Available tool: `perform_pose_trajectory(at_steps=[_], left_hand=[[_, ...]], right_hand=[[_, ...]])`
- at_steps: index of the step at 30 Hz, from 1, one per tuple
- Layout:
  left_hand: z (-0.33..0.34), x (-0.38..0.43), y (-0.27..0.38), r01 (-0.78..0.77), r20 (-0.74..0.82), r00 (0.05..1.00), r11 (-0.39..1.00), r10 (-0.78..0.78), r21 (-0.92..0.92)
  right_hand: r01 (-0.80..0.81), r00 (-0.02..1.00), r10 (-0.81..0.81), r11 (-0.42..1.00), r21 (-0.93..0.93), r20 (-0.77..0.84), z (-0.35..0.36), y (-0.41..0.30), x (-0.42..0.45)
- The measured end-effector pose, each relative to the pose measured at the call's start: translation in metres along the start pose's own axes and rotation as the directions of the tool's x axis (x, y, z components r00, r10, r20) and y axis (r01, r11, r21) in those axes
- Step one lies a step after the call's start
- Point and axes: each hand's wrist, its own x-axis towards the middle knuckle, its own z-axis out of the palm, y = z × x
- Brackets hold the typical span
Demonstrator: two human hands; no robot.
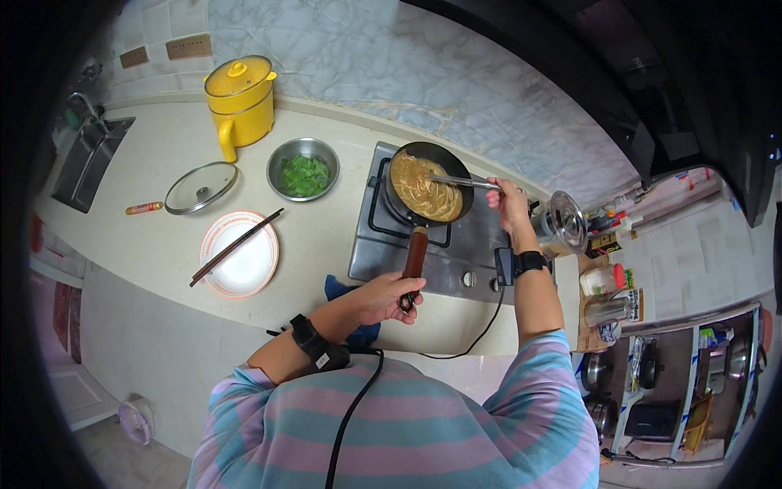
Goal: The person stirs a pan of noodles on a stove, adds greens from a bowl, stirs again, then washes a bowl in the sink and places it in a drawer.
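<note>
On the gas stove (391, 257) sits a dark frying pan (467, 183) with noodles in a brown broth (421, 183). My left hand (388, 298) grips its reddish-brown wooden handle (415, 253) near the hanging loop. Between the fingers of my right hand (508, 205) is a long metal utensil (461, 181), whose far end dips into the noodles; its tip is hidden in the food. Left of the stove stands a steel bowl (333, 171) of green leaves (305, 175). Dark chopsticks (238, 246) lie across a white bowl (244, 272) with an orange rim.
A glass lid (183, 189) and a wrapped sausage (144, 208) rest on the counter by a yellow electric pot (244, 116). A blue cloth (363, 335) hangs at the front edge. Jars (602, 280) line the right side; a sink (91, 162) is far left.
</note>
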Motion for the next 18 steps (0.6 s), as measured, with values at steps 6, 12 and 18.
perform_pose_trajectory(at_steps=[6,12,18], left_hand=[[-0.002,0.002,0.002,-0.003,0.02,1.0,0.999,0.003,-0.04],[0.0,0.002,0.002,-0.004,0.014,1.0,0.999,0.005,-0.032],[0.004,0.003,0.002,-0.015,0.007,1.0,1.0,0.015,-0.021]], right_hand=[[0.218,0.949,-0.139,0.938,-0.271,0.283,0.021,-0.057,-0.04],[0.468,0.854,-0.185,0.683,-0.561,0.487,0.021,-0.12,-0.091],[0.546,0.818,-0.181,0.542,-0.639,0.545,0.022,-0.138,-0.113]])
